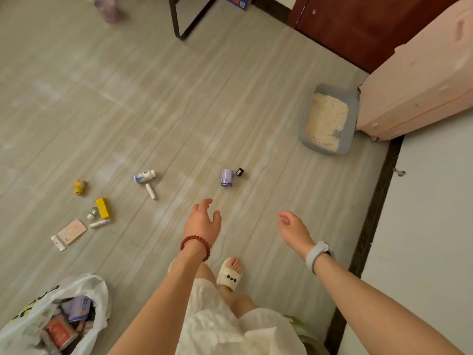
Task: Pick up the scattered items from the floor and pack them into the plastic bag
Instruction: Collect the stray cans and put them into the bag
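Observation:
A white plastic bag [84, 285] lies open on the floor at the lower left, with boxes inside it. Scattered ahead are a purple can [226, 177], a small black item [239, 172], a white bottle [144, 176], a white tube [151, 191], a yellow toy [79, 187], a yellow box [103, 208], a pink packet [72, 231] and other small white items. My left hand [203, 221] hovers open above the floor, below the can. My right hand [291, 226] hangs to its right, fingers loosely curled and empty.
A grey litter tray [348, 139] sits at the right beside a pink cabinet [414, 80]. A black chair frame [176, 19] and a purple bin [107, 8] stand at the far end. A white wall with dark skirting [371, 216] runs along the right.

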Available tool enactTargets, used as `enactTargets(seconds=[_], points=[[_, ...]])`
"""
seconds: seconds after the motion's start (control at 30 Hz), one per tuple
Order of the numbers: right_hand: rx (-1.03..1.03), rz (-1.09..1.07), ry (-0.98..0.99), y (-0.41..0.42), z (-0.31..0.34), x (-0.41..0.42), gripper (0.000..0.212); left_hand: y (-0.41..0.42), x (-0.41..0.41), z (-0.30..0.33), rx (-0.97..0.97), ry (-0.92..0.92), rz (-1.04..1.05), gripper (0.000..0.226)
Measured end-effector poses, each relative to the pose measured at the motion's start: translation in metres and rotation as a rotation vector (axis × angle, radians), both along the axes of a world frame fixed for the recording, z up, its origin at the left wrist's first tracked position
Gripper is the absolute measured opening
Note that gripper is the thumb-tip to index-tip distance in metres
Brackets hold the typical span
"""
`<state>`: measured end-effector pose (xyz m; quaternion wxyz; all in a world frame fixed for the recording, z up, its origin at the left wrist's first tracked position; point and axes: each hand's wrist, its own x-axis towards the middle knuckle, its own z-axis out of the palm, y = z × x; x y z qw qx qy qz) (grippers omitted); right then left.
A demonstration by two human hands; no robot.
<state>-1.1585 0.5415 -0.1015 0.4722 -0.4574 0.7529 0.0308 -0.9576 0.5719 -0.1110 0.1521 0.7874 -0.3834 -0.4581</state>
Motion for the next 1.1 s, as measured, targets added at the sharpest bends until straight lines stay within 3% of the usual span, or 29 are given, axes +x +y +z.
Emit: enactTargets(seconds=[0.3,0.57,0.9,1.0,1.1], points=[[0.124,-0.032,0.007,-0.133,-0.069,0.01,0.036,-0.147,0.018,-0.068,0.118,0.032,-0.017,0.035],[0.144,-0.067,-0.006,-0.268,-0.24,0.047,0.038,-0.275,0.041,-0.241,0.282,0.003,-0.091,0.044],[0.144,0.604,0.212,-0.321,-0.536,0.043,0.041,-0.304,-0.005,-0.535,0.517,0.047,-0.176,0.065],[0.171,0.741,0.226,-0.311,-0.594,0.038,0.045,-0.289,-0.027,-0.587,0.567,0.049,-0.097,0.078],[0.166,0.772,0.235,-0.306,-0.622,0.039,0.04,-0.282,-0.048,-0.612,0.499,0.036,-0.036,0.074]])
